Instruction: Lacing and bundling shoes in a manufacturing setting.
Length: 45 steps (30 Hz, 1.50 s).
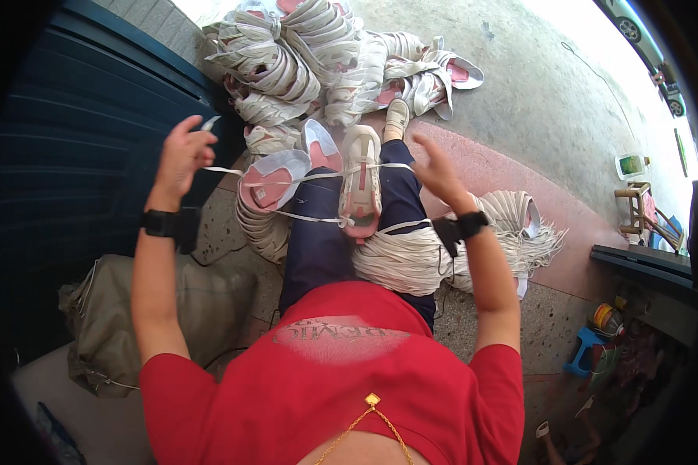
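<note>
A white and pink shoe upper [360,174] lies between my thighs, with a flat white shoelace [318,180] threaded through it. My left hand [184,157] is raised to the left with bent fingers closed on one stretch of this lace, drawn out sideways from the shoe. A white tip sticks up by its fingertips. On the right, my right hand [440,172] is closed where the other stretch of lace runs taut from the shoe; most of its fingers are hidden behind the hand. Another lace part hangs loosely across my left thigh. A curved stack of pink-lined uppers [274,184] lies by my left knee.
A large pile of uppers [287,70] is heaped beyond my feet. By my right thigh lies a bundle of uppers [399,260] with laces fanned out. A stuffed sack [163,310] is on the left, beside a dark blue door [93,147]. A wooden stool [634,209] stands right.
</note>
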Each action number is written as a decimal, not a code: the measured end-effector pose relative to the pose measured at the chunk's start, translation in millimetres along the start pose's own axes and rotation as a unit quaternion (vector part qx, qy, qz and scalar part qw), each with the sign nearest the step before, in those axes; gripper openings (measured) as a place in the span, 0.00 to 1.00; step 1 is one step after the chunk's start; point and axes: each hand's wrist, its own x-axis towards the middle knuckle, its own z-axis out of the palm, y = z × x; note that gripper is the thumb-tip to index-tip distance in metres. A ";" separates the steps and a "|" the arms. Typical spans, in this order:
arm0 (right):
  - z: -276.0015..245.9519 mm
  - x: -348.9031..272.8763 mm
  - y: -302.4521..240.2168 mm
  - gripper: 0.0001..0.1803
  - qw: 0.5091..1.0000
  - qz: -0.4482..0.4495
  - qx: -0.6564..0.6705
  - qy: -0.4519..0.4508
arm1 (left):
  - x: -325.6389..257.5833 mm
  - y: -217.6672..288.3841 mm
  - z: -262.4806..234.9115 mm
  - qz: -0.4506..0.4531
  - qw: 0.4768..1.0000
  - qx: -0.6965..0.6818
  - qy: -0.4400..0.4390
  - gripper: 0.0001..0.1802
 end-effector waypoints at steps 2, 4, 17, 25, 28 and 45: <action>47.3 11.1 14.4 0.30 0.992 -0.072 -0.093 -0.040 | 4.9 -31.3 58.0 -0.068 0.992 0.014 -0.108 0.29; 65.6 13.2 26.8 0.29 0.979 -0.075 -0.166 -0.094 | -2.7 -45.2 109.0 -0.110 0.976 0.035 -0.183 0.21; -383.9 -54.3 -35.2 0.13 0.732 0.070 0.659 0.154 | 15.6 -130.5 263.6 -0.233 0.928 0.079 -0.279 0.04; -507.3 -92.2 -89.3 0.15 0.812 -0.060 0.521 0.255 | 27.4 -154.0 277.3 -0.248 0.940 -0.042 -0.230 0.03; -459.5 -56.8 -109.3 0.17 0.874 -0.052 0.306 0.373 | 26.3 -171.6 279.8 -0.202 0.956 -0.068 -0.202 0.06; 55.6 9.9 23.2 0.10 0.992 0.004 -0.083 -0.098 | 2.9 -155.9 265.3 -0.211 0.945 -0.144 -0.203 0.11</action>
